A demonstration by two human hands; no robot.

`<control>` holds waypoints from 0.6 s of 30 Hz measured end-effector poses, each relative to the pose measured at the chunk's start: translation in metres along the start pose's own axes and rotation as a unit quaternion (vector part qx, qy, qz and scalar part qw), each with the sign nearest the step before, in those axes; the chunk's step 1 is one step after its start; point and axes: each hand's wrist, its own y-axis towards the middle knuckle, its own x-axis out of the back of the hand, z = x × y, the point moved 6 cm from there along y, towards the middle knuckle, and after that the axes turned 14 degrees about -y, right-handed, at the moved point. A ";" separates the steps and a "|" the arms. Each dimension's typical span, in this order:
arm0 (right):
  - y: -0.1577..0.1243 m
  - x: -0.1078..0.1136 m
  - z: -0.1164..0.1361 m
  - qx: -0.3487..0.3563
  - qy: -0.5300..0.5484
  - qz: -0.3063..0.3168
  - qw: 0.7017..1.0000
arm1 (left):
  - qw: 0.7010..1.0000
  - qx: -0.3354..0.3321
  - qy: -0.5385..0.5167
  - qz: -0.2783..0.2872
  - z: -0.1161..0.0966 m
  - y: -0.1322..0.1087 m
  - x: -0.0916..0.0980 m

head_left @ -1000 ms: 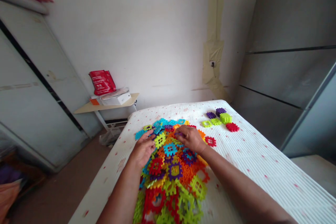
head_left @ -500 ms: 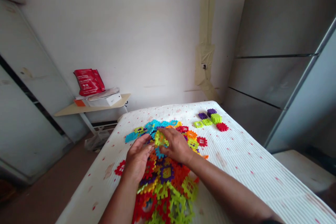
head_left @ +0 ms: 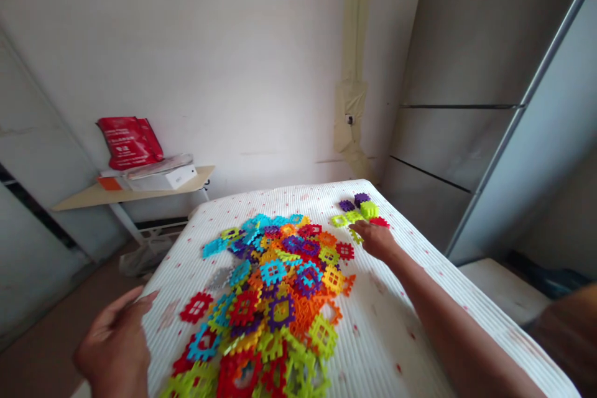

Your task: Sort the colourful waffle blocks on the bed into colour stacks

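Pile [head_left: 269,290]: jumble of notched plastic pcs on white cloth w/ red dots [head_left: 382,329] — red, orange, yellow, green, blue & purple, overlapping, some tilted.
R hand [head_left: 373,237]: stretched fwd past R side of pile, palm down, pinching a yellow-green pc [head_left: 357,237].
Held pc: partly hidden under R fingertips, just on near side of far group.
L hand [head_left: 116,348]: back at lower L, off cloth's L edge, fingers loosely curled, thumb apart; well away from R hand.
Nearest L hand: red window pc [head_left: 196,306], lying flat just L of pile.
Far group: purple stack [head_left: 362,199], flat purple pc [head_left: 346,206] beside it; green stack [head_left: 369,209] nearer; ring-shaped green pc [head_left: 339,221] to the L; red pc [head_left: 380,222] partly behind R hand.
R of pile: another red window pc [head_left: 346,251], flat, near its edge.
Background: red bag [head_left: 128,143] above white box [head_left: 163,178], far L; socket [head_left: 349,119] on wall.
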 end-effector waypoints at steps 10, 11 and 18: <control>-0.017 -0.010 -0.009 -0.144 0.040 0.005 0.989 | 0.998 0.044 0.055 0.004 0.014 -0.005 0.002; -0.018 -0.013 -0.008 -0.143 0.039 0.012 0.989 | 0.997 0.041 0.059 -0.001 0.013 -0.006 0.003; -0.017 -0.028 -0.010 -0.152 0.064 -0.006 0.986 | 0.994 0.040 0.106 -0.004 0.008 -0.013 0.003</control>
